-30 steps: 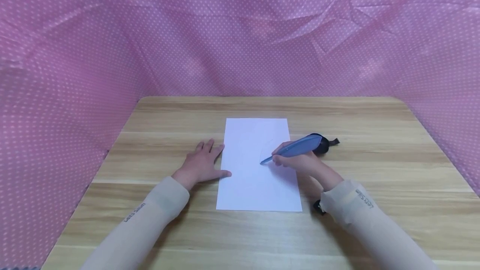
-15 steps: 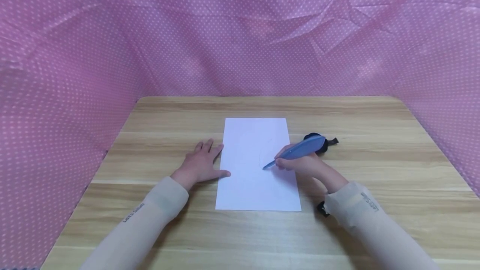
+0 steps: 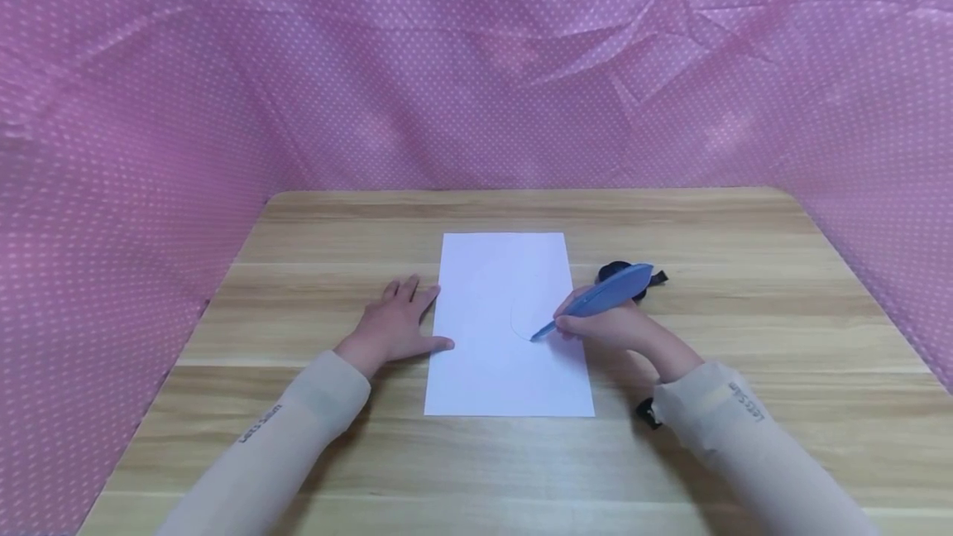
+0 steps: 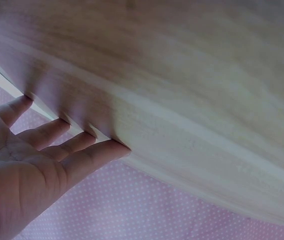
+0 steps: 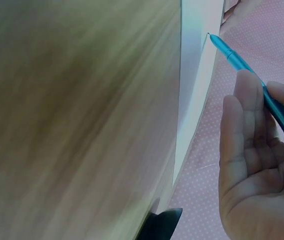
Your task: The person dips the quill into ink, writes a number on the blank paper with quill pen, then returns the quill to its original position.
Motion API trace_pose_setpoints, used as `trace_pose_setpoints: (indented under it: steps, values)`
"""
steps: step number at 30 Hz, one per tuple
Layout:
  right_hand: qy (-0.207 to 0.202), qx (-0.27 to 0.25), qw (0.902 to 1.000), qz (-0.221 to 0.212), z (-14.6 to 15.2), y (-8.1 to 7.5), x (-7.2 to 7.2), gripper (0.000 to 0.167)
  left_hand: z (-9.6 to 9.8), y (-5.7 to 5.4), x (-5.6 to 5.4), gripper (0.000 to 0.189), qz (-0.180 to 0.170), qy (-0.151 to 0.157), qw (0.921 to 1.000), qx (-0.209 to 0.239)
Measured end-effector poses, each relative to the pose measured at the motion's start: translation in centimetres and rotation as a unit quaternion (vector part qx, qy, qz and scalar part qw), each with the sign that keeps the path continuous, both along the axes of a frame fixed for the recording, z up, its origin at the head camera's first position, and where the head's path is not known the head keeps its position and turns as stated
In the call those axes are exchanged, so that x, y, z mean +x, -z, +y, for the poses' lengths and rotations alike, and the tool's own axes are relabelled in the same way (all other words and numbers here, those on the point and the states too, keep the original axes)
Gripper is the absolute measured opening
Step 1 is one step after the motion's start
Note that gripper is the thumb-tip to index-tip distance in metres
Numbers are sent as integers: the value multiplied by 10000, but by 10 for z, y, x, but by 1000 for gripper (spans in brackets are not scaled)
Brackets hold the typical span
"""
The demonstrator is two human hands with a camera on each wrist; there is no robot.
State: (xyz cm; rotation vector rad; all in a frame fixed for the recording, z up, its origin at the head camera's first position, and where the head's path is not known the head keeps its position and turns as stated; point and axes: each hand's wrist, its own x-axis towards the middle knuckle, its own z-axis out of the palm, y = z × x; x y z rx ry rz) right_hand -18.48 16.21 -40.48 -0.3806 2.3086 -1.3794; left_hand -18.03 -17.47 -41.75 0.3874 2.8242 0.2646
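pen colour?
The pen is blue, with a teal look in the right wrist view; it shows best in the head view.

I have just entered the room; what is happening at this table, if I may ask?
A person's right hand holds a blue feather-shaped pen, its tip on a white sheet of paper, at the end of a thin curved line. The left hand lies spread at the paper's left edge, thumb reaching over it. A black object, partly hidden behind the pen, rests on the wooden table.
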Motion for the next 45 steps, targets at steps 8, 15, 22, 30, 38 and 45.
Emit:
trace_pose_setpoints:
  steps: [8, 15, 22, 30, 38, 45]
  values:
    - [2, 138, 9999, 96, 7, -3, -1, 21, -2, 1, -2, 100, 19, 18, 10000, -7]
    - [-2, 474, 9983, 342, 12, -7, -4, 18, -4, 1, -2, 101, 43, 33, 10000, 24]
    - [185, 318, 9990, 244, 17, -10, -5, 21, -4, 2, -2, 101, 57, 46, 10000, 18]
    - [223, 305, 9980, 501, 20, -6, -7, 23, -3, 3, -2, 100, 66, 59, 10000, 10]
    - [275, 284, 9952, 898, 22, -1, -11, 18, -2, 1, -1, 98, 45, 39, 9999, 90]
    - [428, 452, 9933, 974, 24, 0, -14, 19, -1, 2, -2, 98, 75, 69, 9999, 54]
